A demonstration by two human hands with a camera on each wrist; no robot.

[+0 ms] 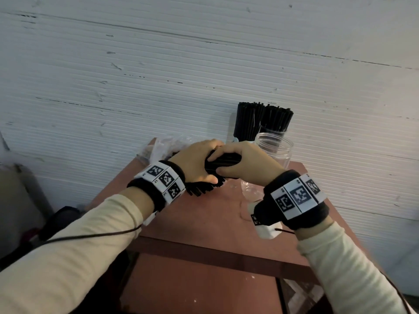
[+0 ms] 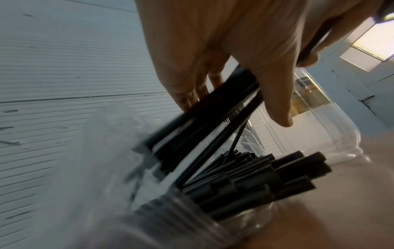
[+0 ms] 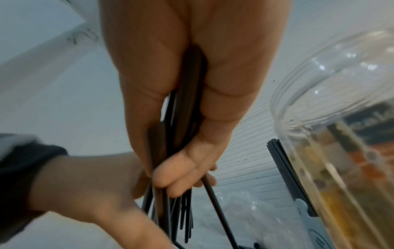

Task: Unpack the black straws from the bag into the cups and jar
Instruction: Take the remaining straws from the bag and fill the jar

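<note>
Both hands were wrapped around one bundle of black straws (image 1: 223, 163), left hand (image 1: 195, 164) and right hand (image 1: 243, 165) squeezing it together, probably to square it up. It hovered beside the empty jar (image 1: 275, 148); bag (image 1: 169, 145) behind, blurry.

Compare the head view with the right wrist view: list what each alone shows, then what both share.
Head view only: the reddish table, the marker wristbands, the cream sleeves, and two packed cups of straws by the wall.

Right wrist view only: the jar's coloured label, seen through its wall.

Both: the left hand and right hand gripping the straw bundle, the clear jar, and the plastic bag.
</note>
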